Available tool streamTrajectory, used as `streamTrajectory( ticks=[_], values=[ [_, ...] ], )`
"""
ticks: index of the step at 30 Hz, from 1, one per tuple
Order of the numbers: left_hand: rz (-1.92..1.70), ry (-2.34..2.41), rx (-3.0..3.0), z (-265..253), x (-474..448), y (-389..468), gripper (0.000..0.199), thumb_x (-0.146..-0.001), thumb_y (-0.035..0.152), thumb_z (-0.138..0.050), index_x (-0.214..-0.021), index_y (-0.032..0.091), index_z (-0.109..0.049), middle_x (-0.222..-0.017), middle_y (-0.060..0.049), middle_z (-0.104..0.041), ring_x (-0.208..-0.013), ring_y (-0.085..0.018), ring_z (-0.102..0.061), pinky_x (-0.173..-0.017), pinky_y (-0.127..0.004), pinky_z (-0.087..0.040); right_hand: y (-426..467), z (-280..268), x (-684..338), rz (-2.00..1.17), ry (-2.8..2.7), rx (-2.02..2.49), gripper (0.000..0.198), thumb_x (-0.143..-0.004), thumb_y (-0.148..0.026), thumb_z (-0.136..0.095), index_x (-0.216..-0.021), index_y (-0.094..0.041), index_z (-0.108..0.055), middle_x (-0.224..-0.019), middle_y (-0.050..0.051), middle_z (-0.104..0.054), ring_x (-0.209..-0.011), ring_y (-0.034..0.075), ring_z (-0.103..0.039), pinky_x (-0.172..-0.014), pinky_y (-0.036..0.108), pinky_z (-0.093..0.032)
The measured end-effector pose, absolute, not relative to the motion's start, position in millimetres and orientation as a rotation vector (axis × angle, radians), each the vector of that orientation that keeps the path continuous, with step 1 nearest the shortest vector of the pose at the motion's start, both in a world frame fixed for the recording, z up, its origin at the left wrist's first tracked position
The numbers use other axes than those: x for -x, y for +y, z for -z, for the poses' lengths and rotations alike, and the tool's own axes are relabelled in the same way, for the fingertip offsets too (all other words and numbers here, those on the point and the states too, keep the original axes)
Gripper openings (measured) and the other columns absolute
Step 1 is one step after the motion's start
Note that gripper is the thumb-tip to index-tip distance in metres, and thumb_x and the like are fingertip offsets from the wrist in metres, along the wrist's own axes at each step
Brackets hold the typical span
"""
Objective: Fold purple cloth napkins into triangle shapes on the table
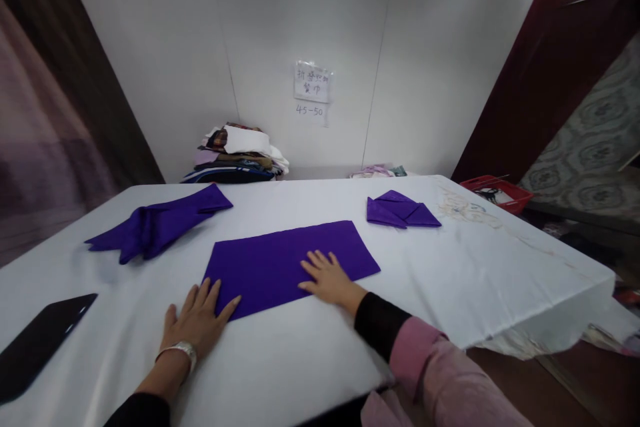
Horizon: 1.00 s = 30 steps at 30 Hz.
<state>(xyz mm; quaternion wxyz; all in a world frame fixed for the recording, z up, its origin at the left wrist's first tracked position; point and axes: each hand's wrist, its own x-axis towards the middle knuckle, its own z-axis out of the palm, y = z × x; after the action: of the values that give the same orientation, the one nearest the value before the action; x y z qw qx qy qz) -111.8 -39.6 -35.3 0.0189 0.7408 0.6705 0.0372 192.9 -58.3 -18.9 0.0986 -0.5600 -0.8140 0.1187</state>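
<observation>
One deep purple, rectangular fabric piece (280, 255) is being worked; where is it placed, and is it gripped?

It is spread on the smooth white fabric tablecloth (285, 367), nearer than the pointed, folded purple fabric piece (400, 209) at the right and the loose, rumpled purple fabric piece (163, 221) at the left. Nothing appears to be gripped: the left hand (196, 319) is laid over the near left corner with its fingers spread, and the right hand (327, 278) is rested flat across the near edge, right of the middle

How is the smoothing, as it is judged to be, best done?

Light, even pressure is called for. The corner is best pinned by the left palm while strokes are drawn outward by the right, toward the far right corner

And what should be guarded against?

If both palms are pushed one way, the rectangle could be dragged askew or the tablecloth rucked beneath it. Straight edges should be checked for, though the pinned corner's alignment cannot be told, being hidden by fingers
</observation>
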Motion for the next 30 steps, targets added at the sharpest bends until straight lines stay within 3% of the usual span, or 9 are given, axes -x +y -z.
streamTrajectory(
  ticks=[8, 15, 24, 30],
  values=[
    [0.032, 2.155, -2.222, 29.0, 103.5, -42.4, 0.072, -0.082, 0.058, -0.022, -0.142, 0.018, -0.022, -0.151, -0.007, -0.015, -0.138, -0.028, -0.010, -0.106, -0.055, -0.012, -77.0, 37.4, -314.3, -0.136, -2.101, 2.284, 0.060, -0.090, -0.054, -0.024, -0.142, -0.023, -0.024, -0.150, 0.007, -0.016, -0.137, 0.026, -0.010, -0.106, 0.051, -0.010],
    [-0.033, 2.124, -2.200, 14.1, 81.5, -52.1, 0.082, -0.079, 0.069, -0.023, -0.143, 0.018, -0.017, -0.151, -0.009, -0.012, -0.138, -0.031, -0.008, -0.106, -0.058, -0.008, -79.0, 47.6, -320.9, -0.008, -2.155, 2.323, 0.056, -0.092, -0.049, -0.023, -0.142, -0.025, -0.023, -0.150, 0.006, -0.017, -0.137, 0.025, -0.013, -0.104, 0.053, -0.017],
    [-0.114, 1.570, -2.477, 20.0, -25.4, -56.4, 0.080, -0.079, 0.070, -0.018, -0.143, 0.021, -0.019, -0.151, -0.008, -0.012, -0.138, -0.029, -0.004, -0.108, -0.056, 0.000, -81.7, 51.1, -326.5, 0.078, -2.285, 2.296, 0.047, -0.093, -0.042, -0.020, -0.137, -0.033, -0.034, -0.150, 0.004, -0.019, -0.136, 0.028, -0.015, -0.102, 0.055, -0.020],
    [-0.092, 1.761, -2.373, 30.4, 26.6, -51.7, 0.081, -0.079, 0.071, -0.015, -0.143, 0.021, -0.019, -0.151, -0.006, -0.014, -0.138, -0.028, -0.005, -0.109, -0.055, -0.002, -80.4, 60.0, -334.2, 0.127, -2.375, 2.226, 0.043, -0.091, -0.036, -0.024, -0.128, -0.038, -0.046, -0.150, 0.001, -0.021, -0.136, 0.031, -0.014, -0.100, 0.059, -0.020]
  ],
)
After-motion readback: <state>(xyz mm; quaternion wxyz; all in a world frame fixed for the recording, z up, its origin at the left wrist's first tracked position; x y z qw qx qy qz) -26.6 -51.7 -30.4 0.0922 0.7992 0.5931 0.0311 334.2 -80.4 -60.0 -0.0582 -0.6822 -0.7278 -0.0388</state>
